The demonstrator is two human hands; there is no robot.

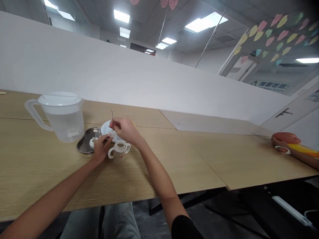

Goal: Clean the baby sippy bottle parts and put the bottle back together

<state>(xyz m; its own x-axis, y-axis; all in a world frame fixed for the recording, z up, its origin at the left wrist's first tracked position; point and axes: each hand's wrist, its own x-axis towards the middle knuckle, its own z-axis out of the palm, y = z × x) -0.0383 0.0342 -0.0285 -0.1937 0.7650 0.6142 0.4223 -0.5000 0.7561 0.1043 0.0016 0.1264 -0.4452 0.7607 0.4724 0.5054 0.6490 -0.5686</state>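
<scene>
I observe a thin metal rod (112,115), near upright, small loop at top. Its lower end points at a small translucent piece (112,134) directly below; I cannot confirm insertion.

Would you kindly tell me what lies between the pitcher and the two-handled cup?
The head view shows the metal tray and the left hand between them.
</scene>
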